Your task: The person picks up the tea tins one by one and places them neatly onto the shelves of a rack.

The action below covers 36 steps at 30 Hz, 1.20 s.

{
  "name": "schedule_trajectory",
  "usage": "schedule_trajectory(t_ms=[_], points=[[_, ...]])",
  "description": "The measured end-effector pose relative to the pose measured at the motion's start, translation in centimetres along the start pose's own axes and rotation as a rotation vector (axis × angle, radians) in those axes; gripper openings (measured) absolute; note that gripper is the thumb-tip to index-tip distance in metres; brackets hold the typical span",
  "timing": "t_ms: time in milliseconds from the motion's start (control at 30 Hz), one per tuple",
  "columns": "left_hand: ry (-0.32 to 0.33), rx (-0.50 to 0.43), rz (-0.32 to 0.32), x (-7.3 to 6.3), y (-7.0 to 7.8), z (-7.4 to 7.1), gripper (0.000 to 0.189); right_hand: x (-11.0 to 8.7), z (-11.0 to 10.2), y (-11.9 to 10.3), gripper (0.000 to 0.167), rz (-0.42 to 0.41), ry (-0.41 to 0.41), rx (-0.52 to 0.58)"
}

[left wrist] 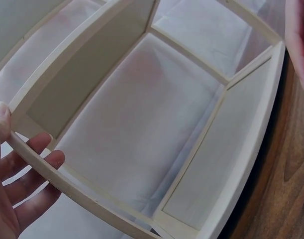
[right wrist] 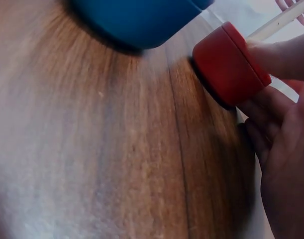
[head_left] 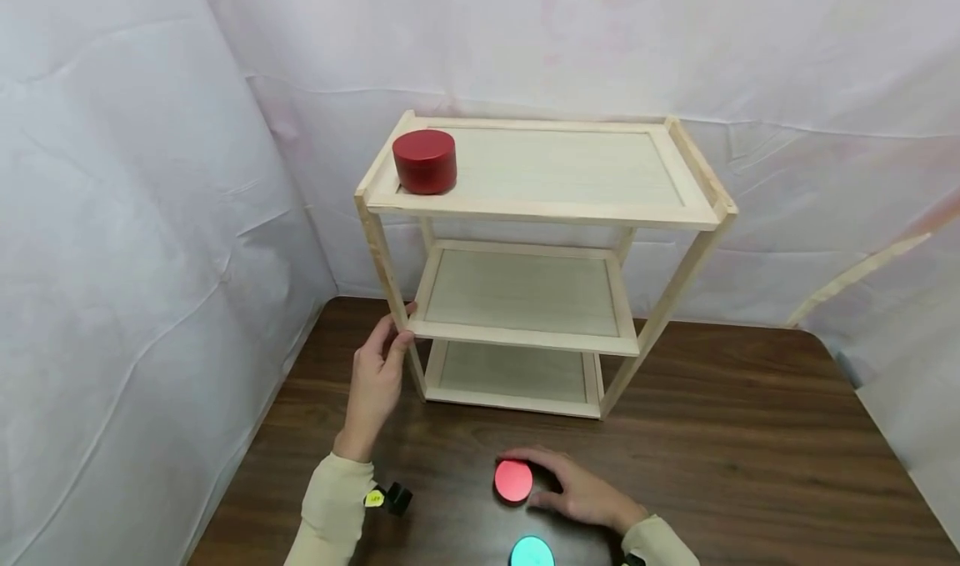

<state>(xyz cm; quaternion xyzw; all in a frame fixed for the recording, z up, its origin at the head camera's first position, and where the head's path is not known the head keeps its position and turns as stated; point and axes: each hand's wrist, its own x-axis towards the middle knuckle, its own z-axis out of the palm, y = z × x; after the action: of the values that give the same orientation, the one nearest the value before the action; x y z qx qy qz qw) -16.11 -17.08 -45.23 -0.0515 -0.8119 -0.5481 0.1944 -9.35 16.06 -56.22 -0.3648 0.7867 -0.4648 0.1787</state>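
Rack post (head_left: 383,266) is gripped by the left hand (head_left: 375,383) and small red tin (head_left: 513,481), on the surface (head_left: 712,433) in front, is clasped by the right hand (head_left: 581,491); pick-up judged the current step, steady upward lift called for next.

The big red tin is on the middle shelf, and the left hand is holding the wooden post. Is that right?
Almost! The shelf is wrong: the head view shows the big red tin on the top shelf. The rest is right: the left hand is holding the wooden post.
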Motion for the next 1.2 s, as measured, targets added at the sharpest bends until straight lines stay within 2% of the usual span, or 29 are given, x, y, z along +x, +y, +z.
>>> schedule_trajectory(t_ms=[133,500,767,967,1067,1200], points=[[-0.012,-0.006,0.0,0.1,0.2,0.0,0.038,-0.1,0.2,-0.2,0.06,0.002,0.026,-0.054],[0.003,-0.01,0.012,0.2,0.1,-0.1,0.038,0.2,1.2,0.1,0.058,-0.018,0.117,-0.075],[0.008,-0.028,0.024,0.1,0.0,0.0,0.037,0.0,1.8,0.5,0.061,0.026,0.172,-0.115],[0.005,-0.033,0.022,0.1,-0.1,0.1,0.037,0.1,2.0,0.6,0.06,0.018,0.191,-0.077],[0.004,-0.025,0.022,0.1,-0.1,0.1,0.037,0.1,2.0,0.7,0.059,0.014,0.187,-0.027],[0.003,-0.012,0.021,0.1,0.0,0.1,0.038,0.1,1.8,0.5,0.058,0.052,0.176,0.053]])
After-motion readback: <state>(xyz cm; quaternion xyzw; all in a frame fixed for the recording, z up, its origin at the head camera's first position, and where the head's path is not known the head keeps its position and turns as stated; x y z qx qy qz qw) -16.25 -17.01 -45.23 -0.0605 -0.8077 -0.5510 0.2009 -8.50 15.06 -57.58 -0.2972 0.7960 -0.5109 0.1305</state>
